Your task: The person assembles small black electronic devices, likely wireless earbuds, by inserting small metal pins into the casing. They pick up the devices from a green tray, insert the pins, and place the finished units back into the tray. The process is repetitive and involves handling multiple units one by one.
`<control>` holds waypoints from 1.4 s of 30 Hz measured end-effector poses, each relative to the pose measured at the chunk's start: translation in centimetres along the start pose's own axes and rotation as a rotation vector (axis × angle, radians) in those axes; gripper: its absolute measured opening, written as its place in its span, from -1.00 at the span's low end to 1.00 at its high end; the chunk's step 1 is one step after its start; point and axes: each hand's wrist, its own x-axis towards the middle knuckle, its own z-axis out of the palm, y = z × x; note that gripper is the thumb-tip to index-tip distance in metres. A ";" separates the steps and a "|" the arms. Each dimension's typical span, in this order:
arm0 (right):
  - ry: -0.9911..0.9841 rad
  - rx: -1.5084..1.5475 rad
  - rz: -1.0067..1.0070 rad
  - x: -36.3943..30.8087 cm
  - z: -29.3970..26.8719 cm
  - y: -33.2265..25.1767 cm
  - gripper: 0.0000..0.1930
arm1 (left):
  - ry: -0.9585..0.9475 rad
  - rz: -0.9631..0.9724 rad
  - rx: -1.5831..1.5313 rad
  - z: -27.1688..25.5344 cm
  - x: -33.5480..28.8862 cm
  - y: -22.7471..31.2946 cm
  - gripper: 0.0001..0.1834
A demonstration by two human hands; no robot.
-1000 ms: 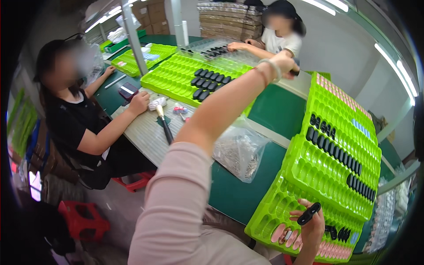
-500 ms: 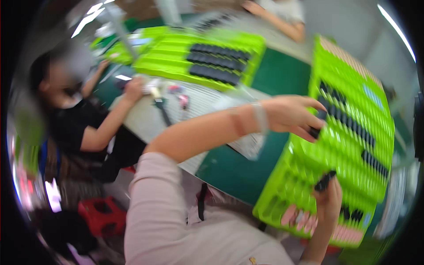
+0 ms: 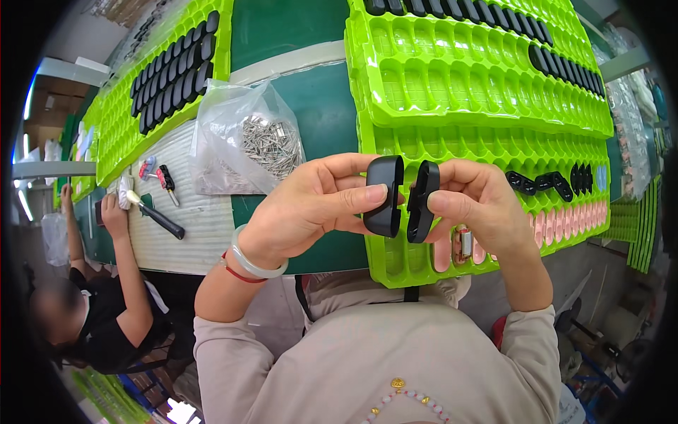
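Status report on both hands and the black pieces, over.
Left hand: holding black casing. Right hand: holding thinner black piece. Pieces apart, nothing clearly blocking between.

A: Class of place?
B: Assembly workshop, small parts. One workbench (image 3: 321, 92), green-topped.
A: Evidence?
B: Green moulded trays (image 3: 361, 71), many-pocketed, bearing black plastic casings (image 3: 189, 86) and pink pieces (image 3: 441, 254) in rows. Clear plastic bag (image 3: 219, 134), one, containing loose metal parts (image 3: 272, 145). Black-handled tool (image 3: 161, 220), one, on pale ribbed mat (image 3: 201, 237).
A: Personnel?
B: Co-worker (image 3: 106, 318), one, black top, at the same bench, left side.
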 end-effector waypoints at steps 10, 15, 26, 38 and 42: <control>-0.018 -0.025 0.092 0.4 0.3 -0.3 -0.69 | 0.083 -0.003 0.058 0.3 0.2 -0.5 -0.52; -0.002 -0.122 0.117 0.3 0.2 -0.5 -0.68 | 0.108 0.024 0.141 0.6 0.3 -0.9 -0.51; 0.013 -0.163 0.116 0.1 0.0 -0.2 -0.68 | 0.100 -0.012 0.154 1.3 0.7 -1.5 -0.56; -0.014 -0.269 0.104 0.5 0.9 -1.3 -0.77 | 0.127 0.033 0.123 0.6 -0.3 -1.8 -0.62; -0.021 -0.353 0.054 1.2 1.0 -1.7 -0.79 | 0.120 0.118 0.121 0.3 -0.5 -1.8 -0.63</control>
